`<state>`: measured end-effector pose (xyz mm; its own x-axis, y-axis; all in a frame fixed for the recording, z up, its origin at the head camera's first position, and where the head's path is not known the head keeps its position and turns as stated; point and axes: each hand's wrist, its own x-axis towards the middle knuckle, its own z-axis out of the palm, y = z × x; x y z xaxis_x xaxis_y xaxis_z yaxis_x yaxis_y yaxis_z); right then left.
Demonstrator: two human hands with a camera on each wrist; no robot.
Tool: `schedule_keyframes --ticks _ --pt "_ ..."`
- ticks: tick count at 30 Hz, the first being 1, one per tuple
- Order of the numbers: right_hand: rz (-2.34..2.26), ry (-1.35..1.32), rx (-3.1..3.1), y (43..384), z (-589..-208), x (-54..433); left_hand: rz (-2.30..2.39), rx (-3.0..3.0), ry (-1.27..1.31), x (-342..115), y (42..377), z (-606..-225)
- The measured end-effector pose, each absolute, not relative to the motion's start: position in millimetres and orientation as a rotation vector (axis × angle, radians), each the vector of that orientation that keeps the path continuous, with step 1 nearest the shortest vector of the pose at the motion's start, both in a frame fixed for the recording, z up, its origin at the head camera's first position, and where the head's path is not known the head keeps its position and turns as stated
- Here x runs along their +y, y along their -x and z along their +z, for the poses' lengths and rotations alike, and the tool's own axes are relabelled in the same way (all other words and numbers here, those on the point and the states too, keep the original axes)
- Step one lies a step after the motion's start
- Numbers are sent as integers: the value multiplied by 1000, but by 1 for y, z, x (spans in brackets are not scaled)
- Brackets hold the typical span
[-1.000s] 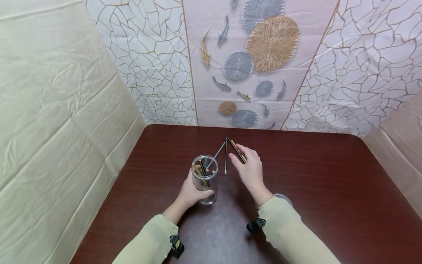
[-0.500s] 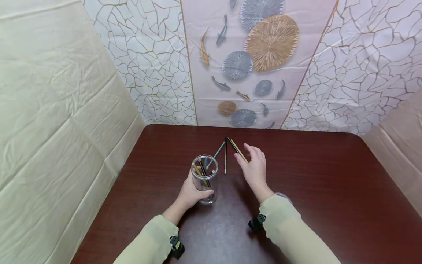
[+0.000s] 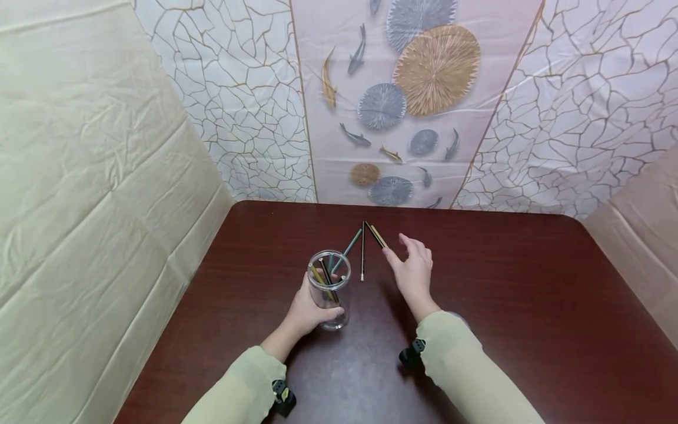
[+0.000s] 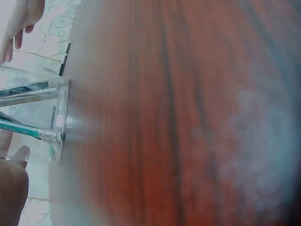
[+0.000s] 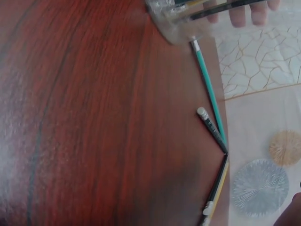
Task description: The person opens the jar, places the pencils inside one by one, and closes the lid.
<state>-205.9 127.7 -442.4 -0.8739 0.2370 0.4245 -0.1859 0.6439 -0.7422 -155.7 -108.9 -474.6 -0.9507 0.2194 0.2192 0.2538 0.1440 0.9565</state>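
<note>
In the head view my left hand [image 3: 308, 307] grips a clear jar [image 3: 343, 297], thumb across its front. Several pencils [image 3: 318, 274] lean inside it. My right hand [image 3: 415, 275] is over the table to the right, fingers loosely bent with nothing between them. Its thumb overlaps the near end of a black pencil [image 5: 218, 176] and a yellow pencil [image 5: 218, 190] lying side by side. Left of these lie another black pencil [image 3: 362, 253] and a teal pencil [image 3: 352, 240]. Their far tips come together, forming a fan. The jar hides the teal pencil's near end in the head view.
Both hands work above a dark red-brown table [image 3: 529, 294]. A clear round rim [image 3: 459, 318] shows behind the right sleeve, mostly covered. Patterned cloth [image 3: 392, 159] hangs past the table's far edge, and plain cream cloth [image 3: 106, 176] stands at the left.
My right hand has shifted right, from over the black and yellow pencils to beside their near ends. The yellow pencil shows more fully next to the black one. My left hand and the jar stay put.
</note>
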Motion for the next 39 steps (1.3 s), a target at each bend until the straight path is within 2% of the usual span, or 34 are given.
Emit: schedule_keyframes --ticks 9,28,39 --pt "1100 102 -2470 211 -457 134 -1982 -2346 548 -106 142 -442" --pt "966 181 -2695 212 -495 149 -1998 -2353 533 -106 139 -442" --pt "805 197 -2846 213 -502 151 -2010 -2324 545 -106 141 -445"
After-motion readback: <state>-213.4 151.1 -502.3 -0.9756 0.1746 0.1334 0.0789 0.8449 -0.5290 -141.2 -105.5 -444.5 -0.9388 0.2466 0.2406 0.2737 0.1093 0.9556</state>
